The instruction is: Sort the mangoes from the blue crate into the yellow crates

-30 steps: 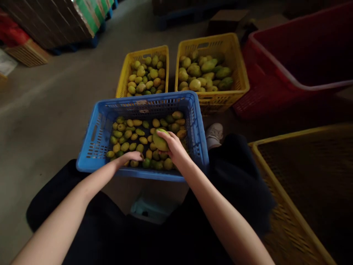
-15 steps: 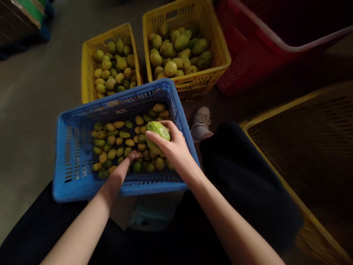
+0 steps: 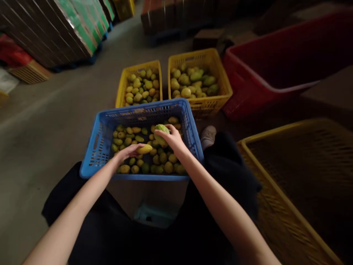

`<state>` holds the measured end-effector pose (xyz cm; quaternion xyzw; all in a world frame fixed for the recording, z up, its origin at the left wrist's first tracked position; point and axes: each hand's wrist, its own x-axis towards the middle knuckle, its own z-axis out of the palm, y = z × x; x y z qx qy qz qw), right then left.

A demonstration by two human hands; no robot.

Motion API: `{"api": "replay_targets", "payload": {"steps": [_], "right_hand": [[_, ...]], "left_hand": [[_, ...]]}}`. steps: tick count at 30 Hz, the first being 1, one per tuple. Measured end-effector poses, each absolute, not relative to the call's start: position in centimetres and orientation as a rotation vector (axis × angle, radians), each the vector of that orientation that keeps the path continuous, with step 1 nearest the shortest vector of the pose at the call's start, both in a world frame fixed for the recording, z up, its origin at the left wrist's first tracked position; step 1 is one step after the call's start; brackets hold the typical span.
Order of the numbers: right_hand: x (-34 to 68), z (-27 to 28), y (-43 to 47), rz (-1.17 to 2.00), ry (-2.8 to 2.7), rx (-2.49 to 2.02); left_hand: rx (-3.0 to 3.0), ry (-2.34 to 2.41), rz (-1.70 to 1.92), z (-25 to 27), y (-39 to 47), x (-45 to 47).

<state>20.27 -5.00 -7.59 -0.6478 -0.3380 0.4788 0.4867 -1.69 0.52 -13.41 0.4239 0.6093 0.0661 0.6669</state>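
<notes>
Over the blue crate (image 3: 93,141), my right hand (image 3: 173,138) grips a large green fruit (image 3: 162,129) with a knobbly, lemon-like skin. To its left and a little nearer me, my left hand (image 3: 131,150) has a slim yellow fruit (image 3: 145,148) in its fingers, its pointed end towards the right. Smaller yellow and green fruits (image 3: 168,167) lie below on the crate's dark bottom, in a left and a right group. My forearms and hands hide some of them.
Two yellow crates with fruit, a left one (image 3: 119,90) and a right one (image 3: 227,86), stand beyond the blue crate. A red bin (image 3: 237,90) is at the right, a big yellow crate (image 3: 278,182) nearer me. Stacked cartons (image 3: 63,29) stand far left.
My left hand has come up from among the fruits and now holds the yellow one. My right hand keeps the green fruit. The view has tilted up, showing more floor and cartons.
</notes>
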Motion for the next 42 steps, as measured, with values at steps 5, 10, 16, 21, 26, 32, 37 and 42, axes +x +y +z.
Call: {"api": "replay_targets", "payload": {"steps": [5,10,16,21,26,32,37,42], "right_hand": [[19.0,-6.9,-8.5,0.967,-1.363,-1.54],[16.3,-5.8,-13.5,0.897,-1.583,-1.387],[12.8,-2.3,-13.0,1.183,-1.157,-1.349],[9.7,0.8,-8.7,1.234,-0.991,-1.296],[6.0,0.0,-3.8,1.099,-0.972,-1.226],[1.8,-0.4,-0.6,0.899,-1.027,-1.129],[-1.7,0.6,0.2,0.969,-1.087,-1.138],[-4.0,0.1,-0.9,0.818,-1.007,-1.117]], "left_hand": [[0.766,1.081,0.381,-8.1,-3.2,-5.0],[0.557,0.802,0.48,-5.2,-6.3,-7.4],[0.414,0.682,0.637,-3.7,-3.9,-6.4],[0.188,0.655,0.829,-2.9,-0.3,-5.7],[-0.019,0.654,1.009,-4.0,0.9,-7.0],[0.219,0.861,1.113,-3.6,-0.5,-9.3],[0.408,1.0,1.116,-1.4,-1.3,-12.5],[0.239,0.837,1.125,-1.9,-1.9,-14.1]]}}
